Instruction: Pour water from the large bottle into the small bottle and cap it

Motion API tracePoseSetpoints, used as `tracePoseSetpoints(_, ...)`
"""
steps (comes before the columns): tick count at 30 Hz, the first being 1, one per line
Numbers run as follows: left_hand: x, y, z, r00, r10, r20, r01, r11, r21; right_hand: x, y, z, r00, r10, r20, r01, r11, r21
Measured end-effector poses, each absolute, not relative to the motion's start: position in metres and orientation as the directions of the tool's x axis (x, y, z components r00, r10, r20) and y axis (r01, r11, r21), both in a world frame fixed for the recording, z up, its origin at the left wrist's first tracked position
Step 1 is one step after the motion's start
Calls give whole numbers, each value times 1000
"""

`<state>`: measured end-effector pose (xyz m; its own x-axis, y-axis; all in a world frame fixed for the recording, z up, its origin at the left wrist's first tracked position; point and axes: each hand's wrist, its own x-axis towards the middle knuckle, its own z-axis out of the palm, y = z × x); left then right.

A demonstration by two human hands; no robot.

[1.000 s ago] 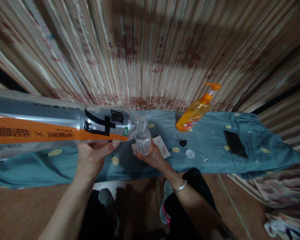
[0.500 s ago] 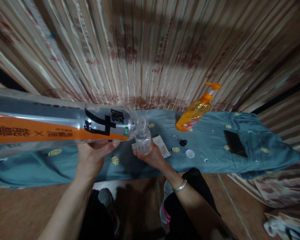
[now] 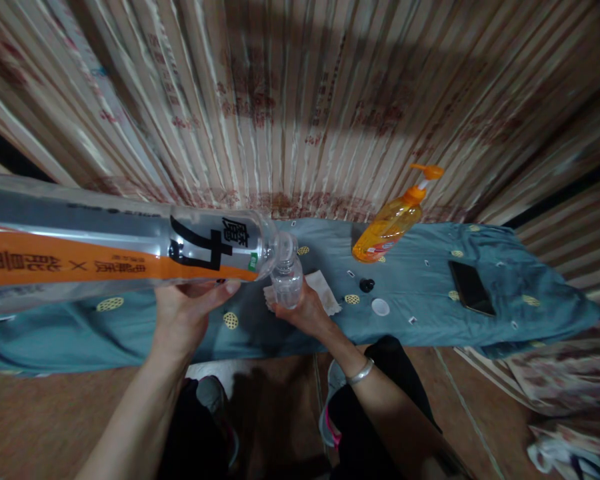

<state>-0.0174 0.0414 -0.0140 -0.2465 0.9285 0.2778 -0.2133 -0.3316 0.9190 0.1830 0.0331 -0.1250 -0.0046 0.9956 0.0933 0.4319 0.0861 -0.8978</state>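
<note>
A big clear plastic drink bottle (image 3: 130, 243) with an orange and silver label lies tipped on its side across the left of the view. My left hand (image 3: 187, 313) grips it from below, its thumb showing along the near edge. The bottle's uncapped neck sits at the mouth of a small clear bottle (image 3: 287, 283). That small bottle is upright in my right hand (image 3: 307, 310), whose fingers are wrapped round its lower part. Whether liquid passes between the two mouths I cannot tell. Beneath my right hand is a white tissue (image 3: 324, 291).
On the teal patterned cloth (image 3: 300, 337) stand an orange pump bottle (image 3: 387, 230), a small black cap (image 3: 367, 285), a white round lid (image 3: 380, 307) and a black phone (image 3: 471, 287). A pleated curtain (image 3: 300, 100) hangs close behind.
Almost nothing differs. Both hands keep their places, and the large bottle's neck stays at the small bottle's mouth.
</note>
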Motion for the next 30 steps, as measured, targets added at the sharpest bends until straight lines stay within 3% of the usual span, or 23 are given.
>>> tracePoseSetpoints(30, -17, 40, -7, -258, 944, 207, -212, -264, 941, 184, 34, -133, 5, 990, 143, 452, 125, -883)
